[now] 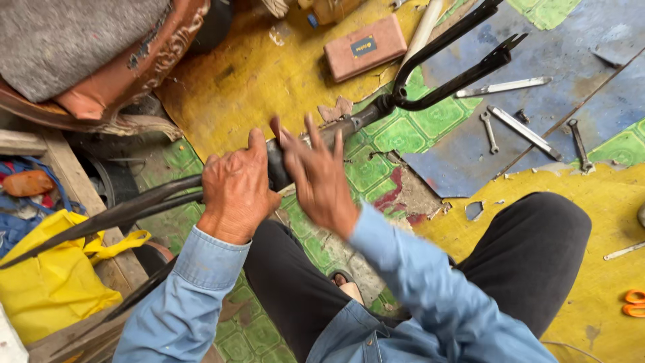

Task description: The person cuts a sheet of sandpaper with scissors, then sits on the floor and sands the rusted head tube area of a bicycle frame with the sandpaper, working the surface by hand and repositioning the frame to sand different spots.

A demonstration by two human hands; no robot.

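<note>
A black bicycle fork (443, 64) lies over the patterned floor, its two blades pointing to the upper right and its steerer tube (349, 124) running down-left toward me. My left hand (235, 188) is wrapped around a dark rubber strip (134, 208) at the tube's near end. The strip trails off to the left. My right hand (319, 175) is blurred, fingers spread, resting against the tube right beside the left hand. Whether it grips anything is not clear.
A reddish flat box (365, 47) lies beyond the fork. Several spanners (524, 131) and metal bars are scattered at the right. A yellow bag (54, 275) sits at the left, orange-handled scissors (633, 302) at the right edge, my black-trousered knees below.
</note>
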